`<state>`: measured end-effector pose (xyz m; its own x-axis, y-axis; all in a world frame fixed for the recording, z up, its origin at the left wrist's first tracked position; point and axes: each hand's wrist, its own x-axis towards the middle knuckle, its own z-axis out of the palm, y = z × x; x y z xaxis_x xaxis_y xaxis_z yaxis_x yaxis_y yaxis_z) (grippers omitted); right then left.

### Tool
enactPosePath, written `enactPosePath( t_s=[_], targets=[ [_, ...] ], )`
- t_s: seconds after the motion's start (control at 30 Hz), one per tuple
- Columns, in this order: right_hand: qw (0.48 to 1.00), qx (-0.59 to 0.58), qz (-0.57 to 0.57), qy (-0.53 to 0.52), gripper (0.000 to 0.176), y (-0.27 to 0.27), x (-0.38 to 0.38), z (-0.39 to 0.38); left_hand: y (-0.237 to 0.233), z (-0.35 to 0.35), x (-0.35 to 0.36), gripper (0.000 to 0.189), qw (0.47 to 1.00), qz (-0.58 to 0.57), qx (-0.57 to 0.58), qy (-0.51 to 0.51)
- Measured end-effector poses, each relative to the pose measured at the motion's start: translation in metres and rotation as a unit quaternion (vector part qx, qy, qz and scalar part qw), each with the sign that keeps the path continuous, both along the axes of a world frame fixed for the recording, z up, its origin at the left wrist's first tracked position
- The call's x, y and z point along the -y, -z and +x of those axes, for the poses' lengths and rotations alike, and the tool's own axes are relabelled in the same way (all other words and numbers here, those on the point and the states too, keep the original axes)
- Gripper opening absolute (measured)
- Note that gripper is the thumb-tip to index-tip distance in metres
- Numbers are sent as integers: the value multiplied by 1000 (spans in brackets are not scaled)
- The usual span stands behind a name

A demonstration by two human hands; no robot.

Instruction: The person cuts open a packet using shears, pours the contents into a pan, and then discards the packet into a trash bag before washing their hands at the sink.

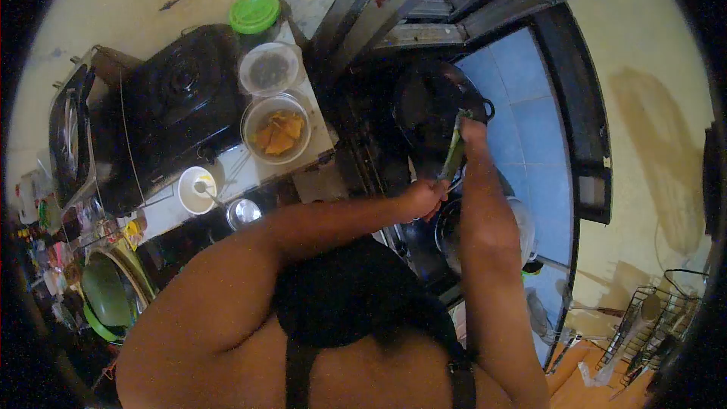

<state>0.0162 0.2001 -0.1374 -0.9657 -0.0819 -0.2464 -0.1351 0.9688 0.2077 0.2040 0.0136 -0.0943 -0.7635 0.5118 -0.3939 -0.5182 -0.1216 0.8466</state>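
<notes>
A long, narrow green thing (454,153) stretches between my two hands; its kind I cannot make out. My left hand (425,199) is closed at its lower end. At the upper end, my right hand (474,131) is closed around it, near the rim of a large dark pan (432,98). The pan has a loop handle at its right side. Below my hands, a pot (450,235) is partly covered by my right forearm.
On the left counter stand a clear bowl of orange-brown pieces (277,135), a translucent tub (269,70), a green lid (255,13), a white cup with a spoon (197,189) and a black stove (178,87). Blue tiles (534,136) line the right; a wire rack (644,326) holds utensils.
</notes>
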Motion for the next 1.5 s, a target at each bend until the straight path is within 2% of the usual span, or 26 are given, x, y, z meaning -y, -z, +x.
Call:
enactPosePath(
  t_s=[0.03, 0.07, 0.1, 0.13, 0.17, 0.2, 0.23, 0.3, 0.4, 0.5, 0.53, 0.6, 0.7, 0.77, 0.87, 0.93, 1.07, 1.13, 1.17, 1.2, 1.23, 1.27, 1.33, 1.37, 1.47, 1.5],
  targets=[
    [1000, 0, -1, 1, 31, 0, -5, -3, 0, 5, 3, 29, 993, 72, 82, 35],
    [995, -26, -66, 64, 31, 1, -10, -5, 9, 5, -1, 29, 993, 71, 81, 38],
    [982, -52, -129, 128, 30, 2, -17, -7, 28, 5, -10, 29, 984, 143, 108, 21],
    [981, -54, -129, 133, 30, 12, -29, -11, 27, 4, -11, 30, 967, 214, 135, 6],
    [964, -97, -184, 166, 30, 24, -38, -16, 26, 0, -11, 30, 968, 214, 133, 10],
    [941, -140, -238, 196, 30, 31, -44, -18, 3, -7, 3, 29, 964, 157, 213, 24],
    [940, -142, -240, 199, 30, 20, -35, -12, -13, -13, 14, 29, 951, 97, 289, 38],
    [875, -93, -356, 313, 34, -21, 3, 9, -20, -17, 23, 27, 956, 121, 263, 35],
    [871, -112, -360, 313, 36, -37, 16, 19, -18, -16, 19, 25, 957, 175, 229, 38],
    [860, -129, -378, 318, 42, 2, -12, 2, 1, -21, 13, 21, 953, 223, 205, 28],
    [858, -132, -380, 320, 42, -12, -1, 10, 6, -23, 12, 18, 951, 244, 190, 12],
    [762, -119, -466, 434, 42, -60, 39, 33, -5, -23, 16, 15, 962, 213, 172, 0],
    [791, 14, -550, 268, 39, 82, -54, 16, -9, -29, 16, 10, 965, 190, 174, -48],
    [534, 134, -747, 373, 32, -56, 46, 88, -4, -39, 16, 9, 957, 200, 192, -81],
    [517, 196, -755, 353, 29, -78, 75, 132, 6, -52, 19, 6, 946, 252, 194, -66],
    [455, 243, -773, 370, 22, -69, 79, 146, 14, -54, 16, 6, 961, 245, 121, -44],
    [424, 216, -778, 410, 27, -59, 86, 151, 17, -54, 14, 6, 961, 221, 164, -40],
    [463, 207, -774, 380, 27, -62, 89, 149, 25, -56, 14, 5, 960, 224, 164, -23],
    [461, 205, -775, 380, 27, -64, 90, 148, 30, -56, 14, 5, 959, 229, 165, -10],
    [492, 201, -762, 370, 27, -66, 90, 147, 23, -53, 16, 5, 959, 228, 165, -8],
    [522, 199, -748, 358, 28, -69, 91, 146, 13, -49, 18, 4, 972, 200, 124, -16],
    [522, 200, -747, 359, 28, -72, 91, 146, 4, -44, 21, 3, 982, 171, 82, -25],
    [556, 193, -721, 366, 27, -79, 93, 143, 8, -36, 20, 2, 990, 127, 57, -37],
    [557, 194, -721, 363, 27, -73, 90, 140, 10, -34, 19, 2, 995, 85, 32, -47],
    [564, 150, -741, 332, 26, -58, 85, 135, 10, -23, 20, 3, 995, 84, 40, -36],
    [525, 162, -765, 336, 26, -63, 86, 134, 2, -23, 26, 8, 998, 51, 32, -2]
  ],
)
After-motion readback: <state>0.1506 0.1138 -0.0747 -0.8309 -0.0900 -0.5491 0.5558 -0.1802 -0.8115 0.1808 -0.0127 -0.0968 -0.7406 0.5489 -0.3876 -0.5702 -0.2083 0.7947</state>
